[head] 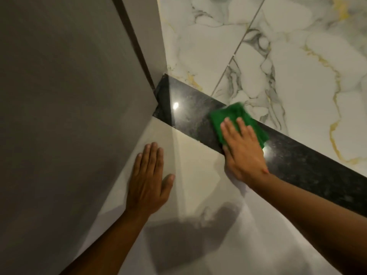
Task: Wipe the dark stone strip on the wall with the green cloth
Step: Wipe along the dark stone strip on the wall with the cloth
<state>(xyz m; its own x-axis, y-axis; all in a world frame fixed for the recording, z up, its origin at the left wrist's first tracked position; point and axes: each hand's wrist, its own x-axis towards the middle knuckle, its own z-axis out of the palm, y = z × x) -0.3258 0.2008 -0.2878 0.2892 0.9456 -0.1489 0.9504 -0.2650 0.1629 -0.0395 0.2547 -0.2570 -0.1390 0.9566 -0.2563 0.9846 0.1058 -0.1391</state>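
A glossy dark stone strip point(186, 114) runs diagonally from the corner at centre down to the right edge. A folded green cloth point(228, 114) lies on it near its middle. My right hand point(242, 149) lies flat on the cloth, fingers spread over its lower half, palm reaching onto the pale tile below. Flat on the cream tile point(194, 165) under the strip rests my left hand point(149, 179), fingers together, with nothing in it.
White marble tiles with grey and gold veins point(278, 56) sit above the strip. A grey panel point(69, 96) stands at the left and meets the strip at the corner. Light reflections glint on the strip.
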